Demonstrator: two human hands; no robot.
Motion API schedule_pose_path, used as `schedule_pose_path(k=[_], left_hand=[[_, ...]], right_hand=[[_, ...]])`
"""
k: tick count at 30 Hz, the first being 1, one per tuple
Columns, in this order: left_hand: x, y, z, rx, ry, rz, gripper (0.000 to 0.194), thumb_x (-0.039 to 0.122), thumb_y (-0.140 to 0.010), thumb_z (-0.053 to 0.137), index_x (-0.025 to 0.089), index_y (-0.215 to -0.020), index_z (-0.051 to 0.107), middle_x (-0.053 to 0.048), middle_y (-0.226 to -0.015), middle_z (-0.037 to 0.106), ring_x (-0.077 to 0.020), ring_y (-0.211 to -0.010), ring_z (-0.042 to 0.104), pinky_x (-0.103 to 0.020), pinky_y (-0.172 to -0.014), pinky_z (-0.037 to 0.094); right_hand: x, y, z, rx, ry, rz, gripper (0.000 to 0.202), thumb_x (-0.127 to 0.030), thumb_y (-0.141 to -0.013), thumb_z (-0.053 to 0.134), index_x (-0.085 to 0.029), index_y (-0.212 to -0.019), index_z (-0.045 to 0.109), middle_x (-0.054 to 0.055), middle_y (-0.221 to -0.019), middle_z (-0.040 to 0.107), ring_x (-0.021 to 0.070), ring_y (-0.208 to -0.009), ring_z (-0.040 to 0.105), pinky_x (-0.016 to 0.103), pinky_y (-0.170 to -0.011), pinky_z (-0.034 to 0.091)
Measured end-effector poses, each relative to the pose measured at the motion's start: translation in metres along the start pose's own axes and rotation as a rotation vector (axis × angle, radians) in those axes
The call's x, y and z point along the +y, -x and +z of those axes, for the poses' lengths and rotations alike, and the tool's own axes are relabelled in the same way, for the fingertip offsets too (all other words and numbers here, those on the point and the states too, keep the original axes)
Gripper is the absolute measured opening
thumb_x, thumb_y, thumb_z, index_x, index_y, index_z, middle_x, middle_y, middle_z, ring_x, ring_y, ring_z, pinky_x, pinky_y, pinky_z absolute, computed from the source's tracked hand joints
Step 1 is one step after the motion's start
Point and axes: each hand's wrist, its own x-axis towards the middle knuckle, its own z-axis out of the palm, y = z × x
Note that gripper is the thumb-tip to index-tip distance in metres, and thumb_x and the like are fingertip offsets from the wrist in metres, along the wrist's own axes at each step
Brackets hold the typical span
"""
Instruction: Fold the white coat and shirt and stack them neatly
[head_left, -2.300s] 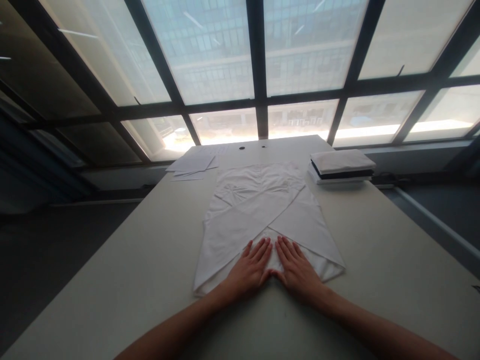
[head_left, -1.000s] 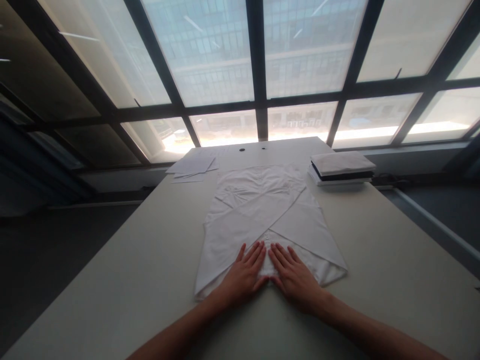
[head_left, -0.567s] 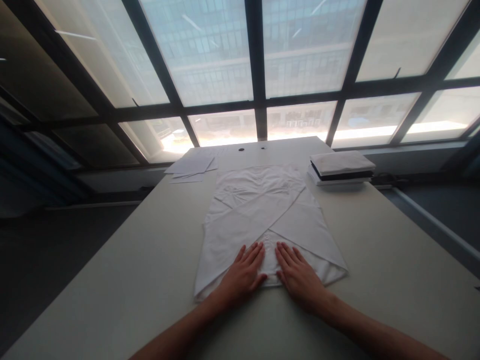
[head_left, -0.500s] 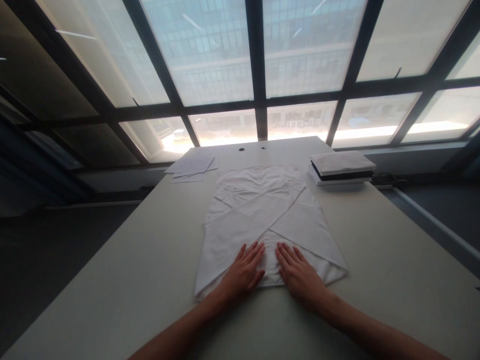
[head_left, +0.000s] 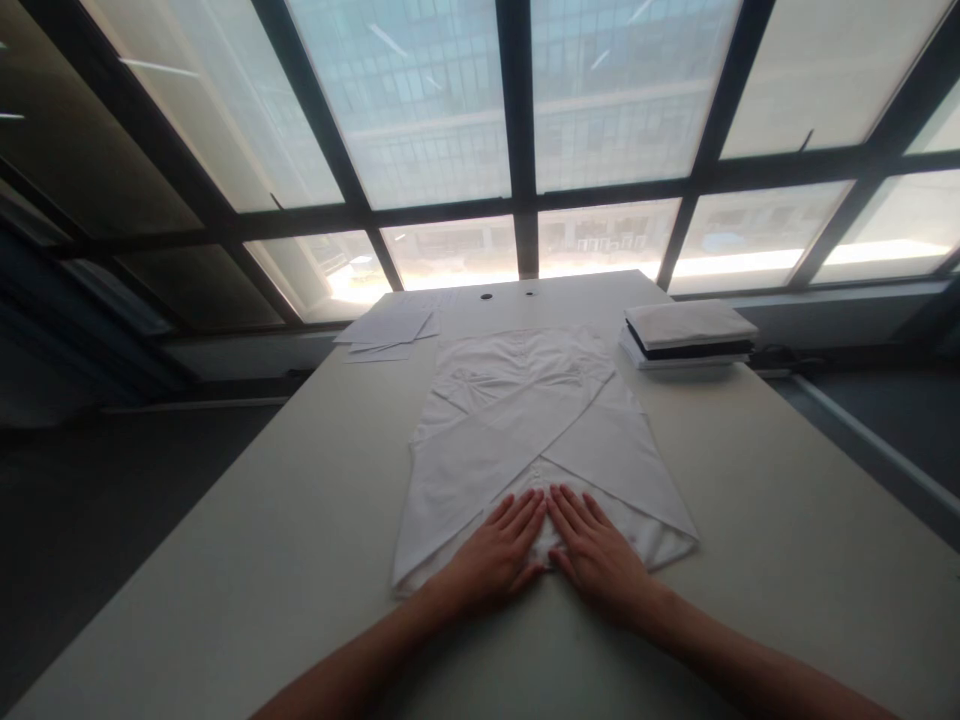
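Observation:
A white garment, probably a shirt [head_left: 517, 420], lies flat on the table with two panels folded across each other over its middle. Small creases gather toward its far end. My left hand [head_left: 501, 548] rests palm down on the near edge of the cloth, fingers stretched forward. Beside it my right hand [head_left: 596, 548] also lies flat on the cloth, fingers extended. The fingertips of both hands nearly meet near the garment's centre line, where small buttons seem to show. Neither hand grips the fabric.
The white table [head_left: 315, 500] runs toward large windows [head_left: 442, 100]. Loose paper sheets [head_left: 386, 328] lie at its far left. On the right edge sits a stack of folded cloth [head_left: 690, 328], white with a black layer. Two small holes mark the far tabletop.
Both hands have moved closer together on the near part of the garment, so the gap between them has narrowed. The garment looks the same. The view has shifted very slightly.

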Motion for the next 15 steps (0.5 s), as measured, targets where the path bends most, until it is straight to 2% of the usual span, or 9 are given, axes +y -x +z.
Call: schedule_pose_path(k=[4, 7, 10, 12, 15], left_hand=[[-0.002, 0.0, 0.001, -0.004, 0.002, 0.002, 0.073, 0.046, -0.103, 0.035, 0.016, -0.159, 0.0, -0.013, -0.164, 0.013, -0.0263, -0.151, 0.013, -0.046, -0.123, 0.019], [-0.003, 0.002, 0.001, -0.013, 0.016, 0.014, 0.071, 0.046, -0.103, 0.036, 0.019, -0.159, 0.003, -0.012, -0.164, 0.011, -0.0267, -0.152, 0.012, -0.047, -0.123, 0.018], [-0.003, 0.002, -0.001, -0.023, 0.027, 0.016, 0.066, 0.045, -0.103, 0.038, 0.027, -0.159, 0.009, -0.007, -0.165, 0.01, -0.0267, -0.152, 0.012, -0.048, -0.122, 0.018], [-0.002, 0.002, -0.004, -0.022, 0.035, 0.019, 0.062, 0.044, -0.103, 0.038, 0.032, -0.158, 0.013, -0.004, -0.165, 0.01, -0.0264, -0.151, 0.014, -0.048, -0.122, 0.019], [-0.001, 0.002, -0.006, -0.027, 0.039, 0.025, 0.061, 0.044, -0.103, 0.038, 0.031, -0.158, 0.014, -0.005, -0.165, 0.011, -0.0264, -0.151, 0.014, -0.049, -0.122, 0.019]], right_hand=[[0.004, 0.0, 0.002, -0.002, 0.018, 0.056, 0.065, -0.039, -0.099, 0.045, -0.007, -0.154, 0.03, 0.014, -0.161, 0.021, 0.028, -0.15, 0.018, 0.05, -0.121, 0.022], [0.006, 0.0, 0.008, 0.035, 0.045, 0.087, 0.061, -0.037, -0.1, 0.04, -0.008, -0.153, 0.033, 0.014, -0.16, 0.022, 0.0275, -0.15, 0.019, 0.049, -0.12, 0.023], [0.008, 0.0, 0.015, 0.082, 0.086, 0.126, 0.054, -0.023, -0.099, 0.035, -0.006, -0.151, 0.037, 0.014, -0.159, 0.027, 0.0264, -0.149, 0.022, 0.047, -0.12, 0.026], [0.009, 0.001, 0.018, 0.109, 0.11, 0.146, 0.057, -0.011, -0.093, 0.035, -0.004, -0.149, 0.039, 0.015, -0.158, 0.03, 0.0264, -0.148, 0.023, 0.047, -0.119, 0.028], [0.009, 0.002, 0.018, 0.15, 0.12, 0.142, 0.068, 0.001, -0.08, 0.037, -0.001, -0.148, 0.04, 0.017, -0.157, 0.033, 0.0269, -0.148, 0.023, 0.047, -0.119, 0.029]])
